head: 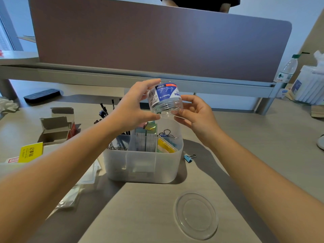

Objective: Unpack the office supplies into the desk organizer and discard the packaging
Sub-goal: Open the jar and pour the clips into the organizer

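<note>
Both hands, left [130, 106] and right [196, 114], grip an upturned clear plastic jar with a blue label [164, 99]; directly below it sits the translucent divided organizer [140, 165], its round clear lid [196, 215] nearer on the bench.

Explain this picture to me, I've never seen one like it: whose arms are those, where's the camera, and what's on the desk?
The camera sits on a person's head, looking down at their own bare arms. The left hand and right hand hold a clear plastic jar upside down, mouth over a frosted desk organizer. The organizer already holds paper clips, sticky notes, pens and binder clips. The jar's clear lid lies on the desk near the camera. One blue binder clip lies beside the organizer on the right. An opened cardboard box sits to the left.
</note>
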The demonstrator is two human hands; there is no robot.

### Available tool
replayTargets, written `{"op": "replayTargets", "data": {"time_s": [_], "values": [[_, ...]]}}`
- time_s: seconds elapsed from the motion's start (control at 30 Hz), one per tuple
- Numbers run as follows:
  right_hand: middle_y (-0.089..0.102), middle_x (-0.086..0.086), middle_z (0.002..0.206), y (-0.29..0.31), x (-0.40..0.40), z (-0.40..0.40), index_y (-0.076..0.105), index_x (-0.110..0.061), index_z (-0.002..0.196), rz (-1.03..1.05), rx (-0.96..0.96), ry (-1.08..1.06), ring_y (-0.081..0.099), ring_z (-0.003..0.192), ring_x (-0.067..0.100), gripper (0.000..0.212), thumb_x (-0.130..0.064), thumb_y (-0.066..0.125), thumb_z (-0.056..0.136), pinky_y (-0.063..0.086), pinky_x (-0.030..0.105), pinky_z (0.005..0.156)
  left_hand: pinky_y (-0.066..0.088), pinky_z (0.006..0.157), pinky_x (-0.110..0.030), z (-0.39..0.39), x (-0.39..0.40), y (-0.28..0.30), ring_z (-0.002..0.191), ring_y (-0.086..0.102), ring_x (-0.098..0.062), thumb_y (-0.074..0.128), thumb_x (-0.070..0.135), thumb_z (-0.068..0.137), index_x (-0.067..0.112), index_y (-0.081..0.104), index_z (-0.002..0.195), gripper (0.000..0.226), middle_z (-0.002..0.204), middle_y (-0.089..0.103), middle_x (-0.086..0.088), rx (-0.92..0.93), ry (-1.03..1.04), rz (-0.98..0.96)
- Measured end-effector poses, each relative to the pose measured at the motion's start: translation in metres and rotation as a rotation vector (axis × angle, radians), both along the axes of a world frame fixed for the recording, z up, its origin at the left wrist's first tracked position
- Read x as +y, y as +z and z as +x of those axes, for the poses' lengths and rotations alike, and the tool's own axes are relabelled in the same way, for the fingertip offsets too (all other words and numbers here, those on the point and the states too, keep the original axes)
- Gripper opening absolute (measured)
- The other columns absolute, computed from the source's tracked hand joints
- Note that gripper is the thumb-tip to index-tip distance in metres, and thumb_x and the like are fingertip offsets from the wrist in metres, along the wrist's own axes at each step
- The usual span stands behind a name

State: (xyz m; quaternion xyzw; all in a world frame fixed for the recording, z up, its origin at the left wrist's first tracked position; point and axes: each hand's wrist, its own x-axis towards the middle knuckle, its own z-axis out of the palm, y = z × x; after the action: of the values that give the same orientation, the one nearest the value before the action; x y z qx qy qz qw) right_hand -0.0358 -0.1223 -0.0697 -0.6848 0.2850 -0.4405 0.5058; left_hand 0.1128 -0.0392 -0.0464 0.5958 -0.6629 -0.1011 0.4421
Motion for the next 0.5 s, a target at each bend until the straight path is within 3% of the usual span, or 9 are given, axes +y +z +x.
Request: {"op": "replayTargets", "data": {"time_s": [0.13,0.23,0.33,0.5], "values": [[0.055,-0.003,0.107,-0.001,0.0,-0.004,0.047,-0.022,0.101,-0.037,-0.009,-0.027,0.056,0.102,0.015,0.023,-0.01,0.056,0.085,0.054,0.02,0.071,0.034,0.097,-0.019,0.001,0.0,-0.001,0.119,0.03,-0.002,0.069,0.003,0.071,0.019,0.03,0.137,0.078,0.141,0.038,-0.004,-0.077,-0.017,-0.035],[0.055,-0.013,0.095,0.002,0.004,-0.009,0.047,-0.025,0.096,-0.071,-0.041,-0.008,0.057,0.093,0.011,0.021,-0.011,0.057,0.084,0.054,0.016,0.066,0.033,0.088,-0.007,0.001,0.001,-0.001,0.117,0.033,-0.003,0.071,0.005,0.071,0.017,0.033,0.135,0.075,0.138,0.041,-0.005,-0.113,-0.019,-0.093],[0.053,-0.017,0.091,0.004,0.005,-0.014,0.047,-0.029,0.091,-0.117,-0.052,0.003,0.057,0.088,0.008,0.023,-0.01,0.057,0.084,0.053,0.013,0.065,0.034,0.087,-0.01,0.0,0.002,-0.002,0.113,0.038,-0.006,0.074,0.009,0.068,0.015,0.036,0.132,0.074,0.134,0.046,-0.007,-0.139,-0.015,-0.154],[0.051,-0.018,0.09,-0.001,0.009,-0.016,0.045,-0.023,0.096,-0.149,0.022,0.003,0.055,0.086,0.006,0.024,-0.008,0.059,0.083,0.051,0.01,0.063,0.034,0.088,-0.012,0.0,0.003,-0.004,0.112,0.038,-0.005,0.073,0.008,0.068,0.014,0.037,0.132,0.074,0.135,0.045,-0.006,-0.165,-0.008,-0.07]]}}
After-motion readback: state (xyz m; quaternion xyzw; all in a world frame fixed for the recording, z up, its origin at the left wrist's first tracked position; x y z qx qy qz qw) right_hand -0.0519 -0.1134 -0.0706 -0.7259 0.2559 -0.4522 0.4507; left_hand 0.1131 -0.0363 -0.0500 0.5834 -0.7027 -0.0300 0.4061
